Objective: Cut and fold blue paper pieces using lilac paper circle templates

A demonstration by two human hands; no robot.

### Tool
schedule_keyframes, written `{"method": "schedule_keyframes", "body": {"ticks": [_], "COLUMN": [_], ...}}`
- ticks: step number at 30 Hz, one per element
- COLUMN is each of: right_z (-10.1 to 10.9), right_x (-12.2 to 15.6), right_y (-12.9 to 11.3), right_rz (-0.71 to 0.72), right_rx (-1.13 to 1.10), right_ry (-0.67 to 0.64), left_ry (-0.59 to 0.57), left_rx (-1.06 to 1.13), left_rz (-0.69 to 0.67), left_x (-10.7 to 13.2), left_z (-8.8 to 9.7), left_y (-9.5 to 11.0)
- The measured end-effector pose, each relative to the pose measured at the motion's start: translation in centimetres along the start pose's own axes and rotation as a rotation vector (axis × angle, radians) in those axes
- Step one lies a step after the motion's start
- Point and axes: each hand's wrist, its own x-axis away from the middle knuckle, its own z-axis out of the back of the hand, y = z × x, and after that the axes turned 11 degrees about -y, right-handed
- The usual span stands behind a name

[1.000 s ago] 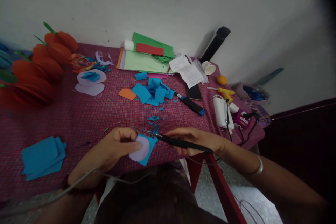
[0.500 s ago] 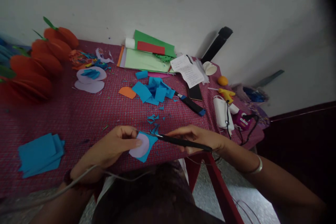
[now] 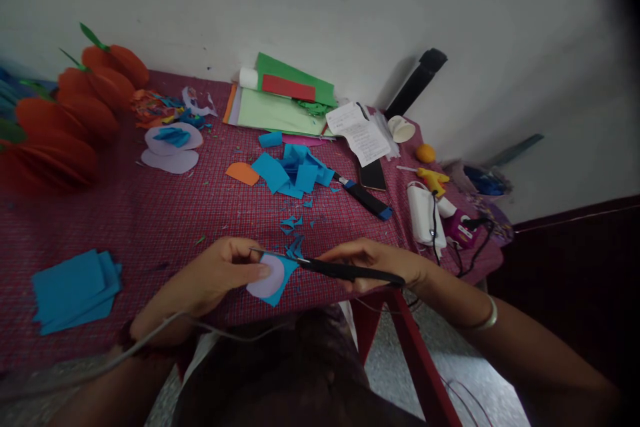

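My left hand (image 3: 227,270) pinches a pale lilac round paper piece (image 3: 270,278) laid over blue paper (image 3: 284,285), near the table's front edge. Black-handled scissors (image 3: 350,271) are gripped in my right hand (image 3: 373,260); their blades lie along the upper edge of the blue paper, reaching toward my left fingers. Some of my right fingers are hidden behind the handle. Just beyond the blades lie small blue scraps (image 3: 287,223). Further back is a heap of cut blue paper (image 3: 295,170), with an orange paper piece (image 3: 243,174) beside it.
Blue sheets (image 3: 75,290) are stacked at left, before orange paper pumpkins (image 3: 60,123). A box cutter (image 3: 367,200), phone (image 3: 373,175) and written note (image 3: 363,133) lie right of centre. A yellow glue gun (image 3: 433,180) and white power strip (image 3: 424,213) sit far right.
The scissor blades now show further left across the top of the blue paper, near my left fingers. Both hands have stayed almost in place, and the view has shifted slightly.
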Motion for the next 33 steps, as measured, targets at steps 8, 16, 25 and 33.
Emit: {"method": "schedule_keyframes", "body": {"ticks": [8, 16, 25, 33], "right_z": [-0.1, -0.6, -0.4, -0.5], "right_x": [0.2, -0.1, 0.0, 0.0], "right_y": [0.2, 0.5, -0.2, -0.5], "right_rz": [-0.019, -0.050, -0.070, -0.077], "right_rx": [0.063, 0.030, 0.143, 0.148], "right_ry": [0.016, 0.052, 0.049, 0.050], "left_ry": [-0.031, -0.014, -0.024, -0.017], "left_rx": [-0.029, -0.044, -0.039, -0.055], "left_rz": [-0.005, 0.001, -0.024, -0.013], "left_x": [-0.1, 0.1, -0.1, -0.2], "left_z": [0.3, 0.3, 0.1, 0.4], "left_y": [-0.3, -0.1, -0.1, -0.7]}}
